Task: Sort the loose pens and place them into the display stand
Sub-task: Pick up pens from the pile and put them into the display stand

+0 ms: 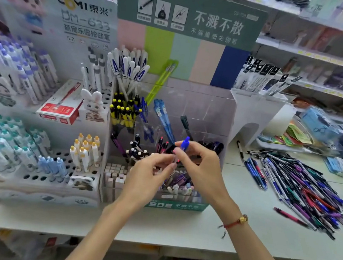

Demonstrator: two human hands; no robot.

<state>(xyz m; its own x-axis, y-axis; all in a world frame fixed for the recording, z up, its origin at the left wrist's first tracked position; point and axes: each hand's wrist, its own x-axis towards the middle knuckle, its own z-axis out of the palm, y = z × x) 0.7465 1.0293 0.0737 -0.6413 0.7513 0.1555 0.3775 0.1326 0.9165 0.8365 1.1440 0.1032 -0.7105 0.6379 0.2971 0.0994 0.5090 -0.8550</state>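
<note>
While the pile of loose pens (298, 186) waits near the right end of the counter (196, 231), I hold one blue-capped pen (184, 143) in front of the clear display stand (190, 110), level with its middle compartments. My right hand (200, 168) pinches the pen near its blue top between thumb and fingertips, a narrow grip closed on the barrel. My left hand (149, 175) meets it from below, fingers curled toward the lower barrel; the view is blurred there, so it seems to be pinching the pen's lower end, though I cannot be sure.

The stand sits toward the back edge of the counter, its clear compartments already holding yellow-and-black pens (122, 112) at the upper left, blue pens (163, 115) beside them and darker ones lower down. A white tiered rack of pens (37, 112) stands just beside it on the left.

A pen like this should be light and stiff, its smooth plastic barrel a little slippery, so a fingertip pinch near the top, with the other hand steadying the lower end, looks like the best hold. I judge the sorting far from done, given how many pens lie in the pile. The next move calls for matching this blue pen to the right compartment and lowering it upright without knocking its neighbours.
</note>
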